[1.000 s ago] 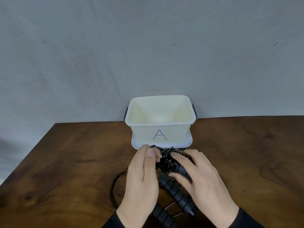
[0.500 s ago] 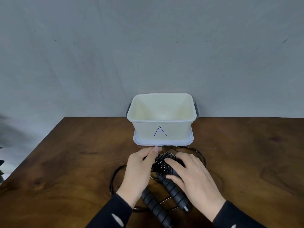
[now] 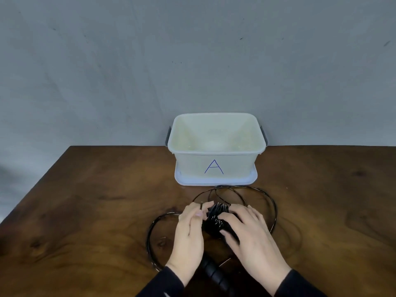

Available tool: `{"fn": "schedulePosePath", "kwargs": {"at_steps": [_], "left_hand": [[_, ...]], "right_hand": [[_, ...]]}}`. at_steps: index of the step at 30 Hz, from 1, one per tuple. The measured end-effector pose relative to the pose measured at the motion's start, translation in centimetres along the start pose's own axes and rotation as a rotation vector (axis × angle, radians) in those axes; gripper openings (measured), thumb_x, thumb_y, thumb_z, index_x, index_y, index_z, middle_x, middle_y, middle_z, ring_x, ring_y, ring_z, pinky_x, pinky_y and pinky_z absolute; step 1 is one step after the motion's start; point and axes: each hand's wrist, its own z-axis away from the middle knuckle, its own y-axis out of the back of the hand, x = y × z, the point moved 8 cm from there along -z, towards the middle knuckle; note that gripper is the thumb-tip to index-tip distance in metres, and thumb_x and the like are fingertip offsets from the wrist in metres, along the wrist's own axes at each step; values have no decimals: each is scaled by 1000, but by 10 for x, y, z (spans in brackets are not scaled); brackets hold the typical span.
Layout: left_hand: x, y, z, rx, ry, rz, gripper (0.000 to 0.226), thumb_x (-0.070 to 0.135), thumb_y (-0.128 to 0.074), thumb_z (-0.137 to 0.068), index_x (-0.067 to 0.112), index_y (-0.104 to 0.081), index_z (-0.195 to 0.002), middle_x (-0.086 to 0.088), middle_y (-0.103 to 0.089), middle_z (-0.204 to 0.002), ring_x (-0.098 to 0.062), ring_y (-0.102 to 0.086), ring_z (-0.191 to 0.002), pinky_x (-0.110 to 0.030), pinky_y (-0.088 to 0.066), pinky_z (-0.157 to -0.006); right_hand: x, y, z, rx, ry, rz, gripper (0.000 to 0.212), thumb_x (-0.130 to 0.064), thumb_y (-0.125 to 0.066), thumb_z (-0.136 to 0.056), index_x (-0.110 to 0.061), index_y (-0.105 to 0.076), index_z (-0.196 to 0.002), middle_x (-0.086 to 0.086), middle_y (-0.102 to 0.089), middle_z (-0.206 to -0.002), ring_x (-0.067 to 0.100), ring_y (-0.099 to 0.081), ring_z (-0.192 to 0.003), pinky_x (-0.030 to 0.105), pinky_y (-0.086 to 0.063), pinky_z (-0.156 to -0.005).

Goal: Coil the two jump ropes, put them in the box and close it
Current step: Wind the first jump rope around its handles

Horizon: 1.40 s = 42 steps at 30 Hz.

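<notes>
A black coiled bundle (image 3: 215, 219) is clasped between left hand (image 3: 189, 230) and right hand (image 3: 249, 232) (both grips closed on it); loose loops (image 3: 265, 195) are spread on the surface (image 3: 96, 211) before the open box (image 3: 216, 151).

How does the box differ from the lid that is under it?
The box is tall, open at the top and marked with a blue A; the lid is flat and shows no mark. The box stands on the lid, which lies on the table. Both are pale plastic.
</notes>
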Motion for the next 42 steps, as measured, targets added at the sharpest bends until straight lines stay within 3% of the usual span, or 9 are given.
{"fn": "schedulePosePath", "kwargs": {"at_steps": [5, 10, 13, 16, 19, 26, 29, 34, 42], "left_hand": [[1, -5, -6, -106, -182, -91, 33, 30, -39, -98, 25, -72, -96, 17, -63, -94, -12, -60, -100, -15, -41, -88], [-10, -2, -9, -123, -112, -29, 15, 39, -55, -92, 34, -69, -91, 16, -69, -93, -11, -63, -98, -27, -49, -88], [-24, 1, -12, -101, 37, 60, 11, 38, -64, -89, 44, -54, -90, 10, -71, -90, -18, -63, -103, -44, -49, -91], [-26, -4, -13, -121, 58, 34, 33, 33, -63, -94, 55, -46, -111, 16, -71, -91, -12, -61, -107, -34, -46, -95], [-28, -6, -12, -114, 6, -53, 36, 34, -58, -97, 39, -56, -132, 18, -68, -99, -13, -59, -110, -33, -48, -99], [-11, -14, -5, -72, -189, -163, 46, 46, -40, -101, 19, -63, -131, 30, -55, -104, 16, -42, -112, -16, -34, -99], [-14, -17, -8, -60, -252, -171, 58, 52, -28, -102, 17, -67, -126, 17, -63, -95, 6, -52, -103, -29, -39, -98], [-16, -12, -9, -12, -216, -64, 58, 60, -36, -97, 19, -69, -123, 18, -64, -91, -7, -61, -95, -43, -51, -90], [-8, -4, -6, 60, -249, -154, 51, 52, -42, -99, 16, -73, -118, 14, -63, -90, -8, -58, -93, -37, -50, -88]], "right_hand": [[3, 6, -5, 77, -287, -184, 26, -53, -46, -94, -36, -64, -102, -23, -58, -107, 2, -55, -111, 48, -38, -113], [6, 3, -16, 153, -557, -258, 21, -52, -54, -92, -35, -65, -98, -20, -58, -93, 9, -60, -93, 50, -50, -98], [1, -1, -18, 153, -603, -244, 15, -42, -62, -93, -34, -69, -104, -19, -58, -94, 11, -61, -93, 49, -52, -94], [1, 0, -21, 170, -656, -274, 15, -37, -68, -90, -31, -73, -103, -14, -60, -98, 11, -61, -92, 45, -54, -91], [1, 2, -23, 179, -685, -273, 16, -34, -72, -88, -27, -75, -103, -10, -58, -108, 13, -61, -101, 39, -54, -92], [14, 0, -37, -16, -759, -198, 15, -32, -67, -88, -26, -74, -100, -7, -60, -111, 19, -59, -109, 48, -50, -98], [15, -4, -38, -47, -763, -239, 11, -36, -66, -89, -31, -73, -97, -8, -60, -113, 17, -58, -110, 51, -48, -100], [13, -7, -34, -11, -808, -352, 16, -31, -63, -92, -42, -63, -80, -7, -61, -116, 20, -61, -110, 52, -49, -99], [4, -12, -28, -37, -753, -428, 20, -27, -54, -100, -44, -58, -88, -11, -55, -116, 15, -54, -115, 51, -40, -110]]}}
